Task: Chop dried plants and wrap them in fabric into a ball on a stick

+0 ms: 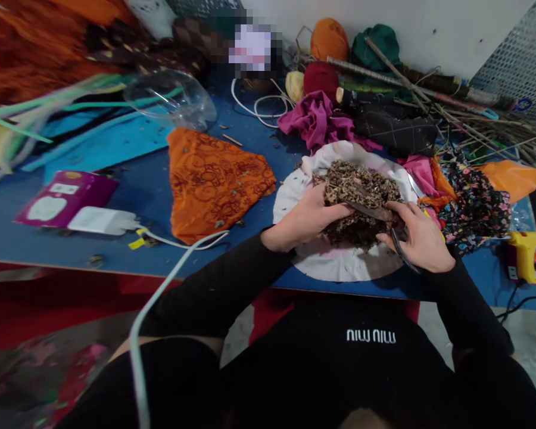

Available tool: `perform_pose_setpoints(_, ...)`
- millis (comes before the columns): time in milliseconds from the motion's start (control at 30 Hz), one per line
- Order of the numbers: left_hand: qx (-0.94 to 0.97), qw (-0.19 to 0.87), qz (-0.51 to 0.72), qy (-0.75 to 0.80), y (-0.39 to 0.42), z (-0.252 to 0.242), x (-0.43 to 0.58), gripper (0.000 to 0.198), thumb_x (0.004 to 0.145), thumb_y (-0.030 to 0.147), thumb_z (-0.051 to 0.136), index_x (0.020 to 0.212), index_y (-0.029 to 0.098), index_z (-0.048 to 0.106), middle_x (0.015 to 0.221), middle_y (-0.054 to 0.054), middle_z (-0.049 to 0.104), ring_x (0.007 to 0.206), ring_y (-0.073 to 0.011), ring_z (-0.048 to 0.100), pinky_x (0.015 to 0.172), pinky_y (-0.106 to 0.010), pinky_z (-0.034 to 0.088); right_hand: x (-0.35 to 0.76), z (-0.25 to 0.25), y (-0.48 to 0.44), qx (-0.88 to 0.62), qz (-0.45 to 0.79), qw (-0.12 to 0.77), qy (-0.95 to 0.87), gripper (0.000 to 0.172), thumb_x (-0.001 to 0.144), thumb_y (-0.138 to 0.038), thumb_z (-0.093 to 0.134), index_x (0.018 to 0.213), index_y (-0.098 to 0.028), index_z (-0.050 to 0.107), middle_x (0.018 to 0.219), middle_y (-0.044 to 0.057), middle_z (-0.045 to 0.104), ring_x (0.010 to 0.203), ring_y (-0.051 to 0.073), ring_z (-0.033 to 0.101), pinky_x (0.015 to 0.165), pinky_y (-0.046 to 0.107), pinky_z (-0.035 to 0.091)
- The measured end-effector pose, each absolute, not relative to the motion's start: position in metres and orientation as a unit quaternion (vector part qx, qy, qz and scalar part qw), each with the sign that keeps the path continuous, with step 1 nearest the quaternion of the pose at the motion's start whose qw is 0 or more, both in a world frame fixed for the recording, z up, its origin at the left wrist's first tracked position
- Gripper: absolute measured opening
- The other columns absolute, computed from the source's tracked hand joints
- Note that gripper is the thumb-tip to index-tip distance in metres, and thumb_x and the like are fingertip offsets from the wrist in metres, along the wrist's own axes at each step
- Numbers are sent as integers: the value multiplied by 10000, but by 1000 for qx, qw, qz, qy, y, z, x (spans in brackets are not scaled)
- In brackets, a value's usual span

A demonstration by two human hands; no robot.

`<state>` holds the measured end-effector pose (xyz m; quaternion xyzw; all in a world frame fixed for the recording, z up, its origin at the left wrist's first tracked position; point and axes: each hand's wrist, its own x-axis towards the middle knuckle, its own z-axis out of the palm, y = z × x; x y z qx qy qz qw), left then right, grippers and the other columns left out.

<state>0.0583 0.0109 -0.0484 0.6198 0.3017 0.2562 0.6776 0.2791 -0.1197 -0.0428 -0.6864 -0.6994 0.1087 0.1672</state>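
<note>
Your blue table (125,256) carries a round white cloth (355,265), with a patterned orange cloth (214,187) lying to its left. On the white cloth sits a mound of dry brown plant matter (361,182). Your left hand (301,217) rests against the mound's near left side, thumb on top; its fingers are hidden, so you cannot tell their grip. Your right hand (413,238) has its fingers closed around a dark-handled tool (399,247) angled across the mound.

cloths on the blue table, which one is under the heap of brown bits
The round white cloth: the heap sits on it. The orange patterned cloth lies to its left; the magenta cloth is bunched behind it.
</note>
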Motion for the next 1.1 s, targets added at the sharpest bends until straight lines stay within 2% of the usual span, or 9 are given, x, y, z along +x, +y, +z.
perform_pose_setpoints(167, 661, 655, 222, 293, 9, -46, 57, 660, 784, 370, 799, 1381, 140, 641, 1416, -122, 705, 1377, -332, 617, 1202, -444, 479, 271, -45, -119, -685, 108, 134, -707, 575, 953, -570, 577, 1392, -199, 606, 1165, 142, 695, 982, 316, 701, 787, 405, 552)
perform_pose_setpoints(333, 684, 632, 204, 303, 9, -46, 58, 726, 790, 341, 760, 1470, 151, 590, 1440, -112, 692, 1390, -334, 606, 1174, -428, 508, 270, -43, -120, -698, 96, 57, -708, 469, 923, -352, 569, 1346, -170, 659, 1088, 140, 744, 914, 302, 713, 734, 361, 507)
perform_pose_setpoints(500, 677, 642, 206, 296, 9, -45, 56, 593, 792, 386, 767, 1318, 127, 675, 1340, -131, 740, 1303, -344, 666, 1127, -438, 542, 274, -45, -121, -694, 102, 61, -711, 458, 898, -297, 552, 1312, -153, 687, 1072, 144, 775, 940, 318, 731, 744, 371, 512)
perform_pose_setpoints(633, 688, 620, 209, 314, 11, -47, 56, 455, 780, 385, 764, 1146, 118, 726, 1175, -124, 796, 1145, -338, 728, 1039, -453, 589, 269, -47, -119, -693, 100, 94, -708, 467, 948, -393, 539, 1334, -168, 675, 1112, 138, 770, 974, 313, 727, 777, 375, 532)
perform_pose_setpoints(767, 712, 615, 182, 284, 10, -47, 57, 342, 787, 334, 718, 1066, 139, 752, 1114, -81, 814, 1092, -304, 739, 1011, -425, 600, 260, -48, -117, -700, 84, 100, -702, 544, 964, -458, 531, 1407, -155, 622, 1169, 160, 727, 975, 325, 714, 778, 399, 547)
perform_pose_setpoints(967, 712, 626, 175, 265, 9, -45, 58, 348, 803, 324, 698, 1087, 132, 753, 1113, -78, 815, 1105, -296, 739, 1016, -410, 595, 265, -52, -120, -688, 107, 84, -713, 502, 921, -308, 536, 1384, -142, 640, 1149, 165, 751, 1016, 332, 721, 842, 412, 562)
perform_pose_setpoints(1100, 717, 622, 175, 262, 11, -44, 56, 377, 796, 340, 706, 1105, 127, 752, 1116, -85, 812, 1117, -305, 735, 1025, -422, 591, 268, -51, -121, -686, 112, 76, -715, 488, 932, -318, 529, 1372, -144, 651, 1142, 161, 767, 1011, 330, 730, 834, 405, 561)
